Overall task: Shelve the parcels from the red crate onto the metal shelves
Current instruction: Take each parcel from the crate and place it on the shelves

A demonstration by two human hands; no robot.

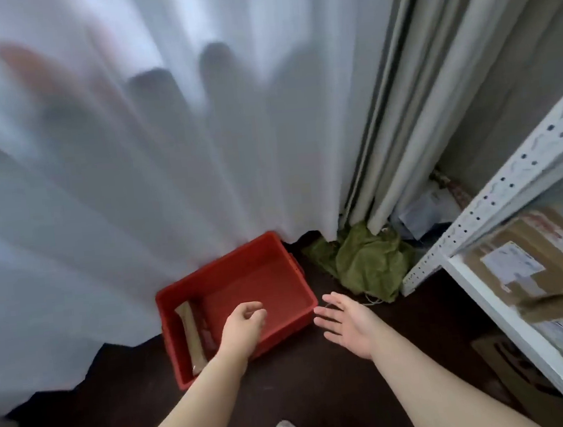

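Head view: a flat parcel (190,335) leans on the crate's (244,268) left wall, likely light and stiff; grip its top edge. The left hand (246,323) hangs slack above the crate, the right hand (347,325) spreads beside it, both empty.

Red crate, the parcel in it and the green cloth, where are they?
red crate (256,284): head view, bare inside bottom.
parcel (192,335): head view, middle of its brown top.
green cloth (367,260): head view, middle of the heap.

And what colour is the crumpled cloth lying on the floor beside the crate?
The crumpled cloth is olive green; the head view shows it.
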